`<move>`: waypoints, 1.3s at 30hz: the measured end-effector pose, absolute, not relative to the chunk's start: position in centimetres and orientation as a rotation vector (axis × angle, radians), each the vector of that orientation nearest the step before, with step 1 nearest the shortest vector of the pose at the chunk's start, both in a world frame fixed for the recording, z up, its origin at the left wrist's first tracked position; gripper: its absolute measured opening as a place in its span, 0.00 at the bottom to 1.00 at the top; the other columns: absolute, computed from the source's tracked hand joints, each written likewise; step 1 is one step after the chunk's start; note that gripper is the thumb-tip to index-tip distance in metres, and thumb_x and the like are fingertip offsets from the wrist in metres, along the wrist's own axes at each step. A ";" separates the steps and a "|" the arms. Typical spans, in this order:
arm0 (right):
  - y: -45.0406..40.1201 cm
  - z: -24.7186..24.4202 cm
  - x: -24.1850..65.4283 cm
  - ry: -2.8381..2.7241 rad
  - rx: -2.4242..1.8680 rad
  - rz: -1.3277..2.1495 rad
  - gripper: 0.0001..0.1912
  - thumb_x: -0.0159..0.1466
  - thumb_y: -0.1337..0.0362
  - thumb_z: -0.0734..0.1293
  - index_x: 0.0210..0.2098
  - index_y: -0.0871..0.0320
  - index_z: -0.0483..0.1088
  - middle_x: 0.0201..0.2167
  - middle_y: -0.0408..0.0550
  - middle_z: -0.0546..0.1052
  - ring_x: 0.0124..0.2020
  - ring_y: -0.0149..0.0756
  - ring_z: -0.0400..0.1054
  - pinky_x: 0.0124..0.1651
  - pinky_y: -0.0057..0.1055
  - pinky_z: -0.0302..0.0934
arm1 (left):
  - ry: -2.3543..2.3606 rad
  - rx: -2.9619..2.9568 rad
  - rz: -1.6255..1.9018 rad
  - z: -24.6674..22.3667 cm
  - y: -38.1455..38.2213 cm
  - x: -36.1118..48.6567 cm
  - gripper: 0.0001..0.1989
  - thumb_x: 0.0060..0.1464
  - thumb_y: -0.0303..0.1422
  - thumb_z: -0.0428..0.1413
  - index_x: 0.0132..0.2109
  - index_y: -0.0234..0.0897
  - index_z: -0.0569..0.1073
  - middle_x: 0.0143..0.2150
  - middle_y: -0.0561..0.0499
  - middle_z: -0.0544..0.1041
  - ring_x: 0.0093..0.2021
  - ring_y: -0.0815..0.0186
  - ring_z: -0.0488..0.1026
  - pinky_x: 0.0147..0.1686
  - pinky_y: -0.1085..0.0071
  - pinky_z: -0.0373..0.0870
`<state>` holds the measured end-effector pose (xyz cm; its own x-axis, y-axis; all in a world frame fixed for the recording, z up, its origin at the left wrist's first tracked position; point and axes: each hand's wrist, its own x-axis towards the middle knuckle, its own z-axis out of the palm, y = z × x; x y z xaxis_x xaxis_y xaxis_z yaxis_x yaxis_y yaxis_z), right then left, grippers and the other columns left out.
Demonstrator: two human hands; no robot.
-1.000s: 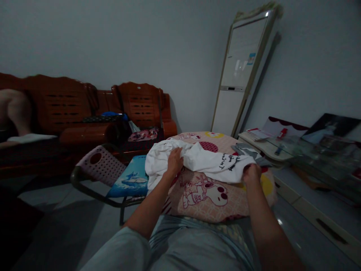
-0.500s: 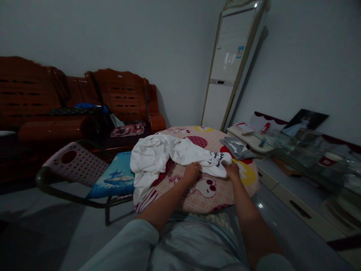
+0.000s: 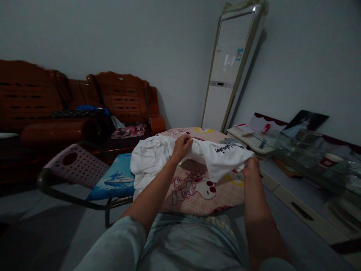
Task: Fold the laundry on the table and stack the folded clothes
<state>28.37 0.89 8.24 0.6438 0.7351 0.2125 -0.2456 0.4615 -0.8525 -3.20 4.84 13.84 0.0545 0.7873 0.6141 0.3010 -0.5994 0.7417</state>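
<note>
A white garment (image 3: 225,158) with black lettering is stretched between my hands, its middle part lifted off the round table. My left hand (image 3: 182,146) pinches its upper edge near the centre. At the right, my right hand (image 3: 251,168) is closed on the lettered end, with a corner hanging down between the hands. More of the white cloth lies bunched on the left side of the table. Under it spreads a pink patterned tablecloth (image 3: 186,192) with cartoon figures. A grey folded cloth (image 3: 231,141) lies behind the garment, partly hidden by it.
To the left stands a folding chair (image 3: 70,162) with a blue cushion (image 3: 117,178). Behind it are wooden sofas (image 3: 121,92) with cloths on them. A tall air conditioner (image 3: 222,75) fills the corner. At right, a glass-topped cabinet (image 3: 299,150) holds a paper cup (image 3: 330,160).
Both hands have risen and moved apart, the left up and leftward, the right to the right. The garment between them has been lifted and stretched, now covering part of the grey cloth.
</note>
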 end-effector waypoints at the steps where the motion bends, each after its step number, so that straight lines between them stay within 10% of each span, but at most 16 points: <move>1: 0.7 9.5 28.1 -0.603 -0.847 0.632 0.12 0.49 0.64 0.68 0.34 0.58 0.70 0.29 0.42 0.77 0.33 0.36 0.72 0.37 0.34 0.71 | 1.014 1.895 1.617 14.9 4.5 -3.3 0.06 0.56 0.33 0.52 0.32 0.36 0.68 0.27 0.56 0.68 0.28 0.70 0.64 0.30 0.75 0.61; 10: -0.4 15.7 25.7 -0.799 -0.721 0.513 0.20 0.58 0.53 0.65 0.44 0.59 0.72 0.39 0.46 0.77 0.43 0.36 0.73 0.44 0.34 0.70 | 1.198 1.836 1.677 15.7 5.8 -2.5 0.07 0.57 0.31 0.51 0.33 0.35 0.71 0.29 0.54 0.71 0.31 0.69 0.67 0.34 0.74 0.64; 18: 2.1 7.9 21.7 -0.993 -1.026 0.835 0.32 0.46 0.57 0.74 0.51 0.57 0.73 0.43 0.50 0.79 0.43 0.37 0.74 0.43 0.31 0.68 | 1.788 1.893 1.054 5.4 7.6 -4.9 0.14 0.55 0.25 0.50 0.47 0.32 0.76 0.37 0.46 0.80 0.39 0.64 0.75 0.44 0.69 0.68; 33: 2.1 3.1 21.9 -1.294 -1.785 0.571 0.04 0.42 0.71 0.68 0.17 0.57 0.69 0.27 0.51 0.78 0.42 0.47 0.72 0.42 0.32 0.62 | 1.767 2.029 0.888 1.5 6.5 -3.5 0.31 0.48 0.19 0.55 0.61 0.32 0.67 0.57 0.36 0.71 0.55 0.55 0.71 0.53 0.63 0.67; 39: 4.3 5.7 19.6 -1.231 -1.542 0.734 0.05 0.54 0.62 0.65 0.27 0.58 0.71 0.27 0.48 0.78 0.29 0.37 0.73 0.34 0.30 0.66 | 1.576 2.166 0.885 2.6 7.1 -1.5 0.27 0.49 0.18 0.55 0.57 0.38 0.72 0.60 0.45 0.72 0.58 0.61 0.69 0.57 0.68 0.64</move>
